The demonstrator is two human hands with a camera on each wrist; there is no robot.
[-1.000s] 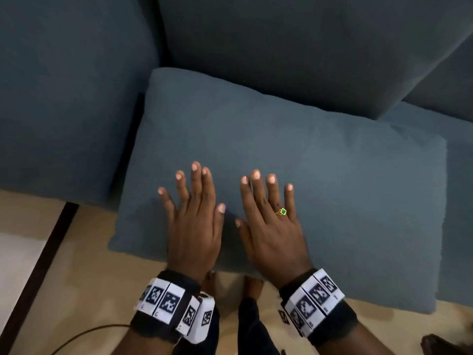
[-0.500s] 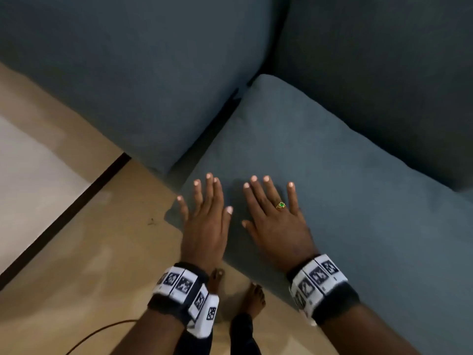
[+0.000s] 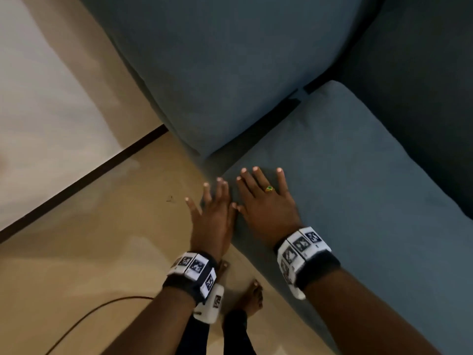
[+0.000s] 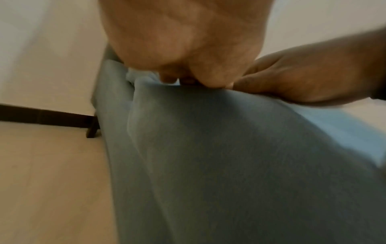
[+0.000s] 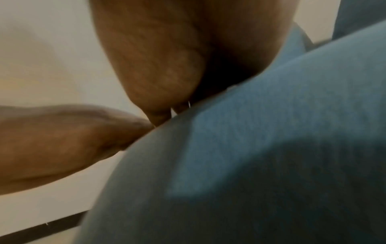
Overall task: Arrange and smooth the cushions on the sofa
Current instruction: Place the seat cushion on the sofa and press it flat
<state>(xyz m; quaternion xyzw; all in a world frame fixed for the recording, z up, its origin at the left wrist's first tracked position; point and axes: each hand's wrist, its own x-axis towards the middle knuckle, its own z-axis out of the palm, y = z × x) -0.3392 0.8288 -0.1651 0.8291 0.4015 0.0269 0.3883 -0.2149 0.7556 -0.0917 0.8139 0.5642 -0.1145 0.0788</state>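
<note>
Head view: blue-grey cushion [image 3: 345, 201] lies flat on the sofa seat, its near-left corner at the seat's front edge, just beside the sofa armrest [image 3: 230, 73]. A dark gap separates the cushion's left edge from the armrest. Sofa back cushion [image 3: 422, 85] stands behind it.

Right hand [image 3: 266, 203]: palm down on the cushion's near-left corner, fingers straight and slightly spread, nothing grasped. Gold ring with a green stone [image 3: 269, 188] on one finger. Right wrist view confirms the fingers [image 5: 154, 113] lie flat against the fabric [image 5: 271, 148].

Left hand [image 3: 213, 213]: just beside the right, thumbs near each other, fingers straight and spread. It sits at the very corner of the cushion, with the outer fingers past the edge over the floor [image 3: 89, 252]. Left wrist view is blurred; the hand [image 4: 183, 41] meets the top edge of the cushion [image 4: 229, 156], but how much of the palm bears on it I cannot tell. Neither hand grips anything.

Both wrists carry black bands with white marker tags [image 3: 299, 247]. A dark baseboard strip [image 3: 84, 180] crosses the floor; a thin cable [image 3: 102, 311] lies near the person's bare foot [image 3: 252, 295].
</note>
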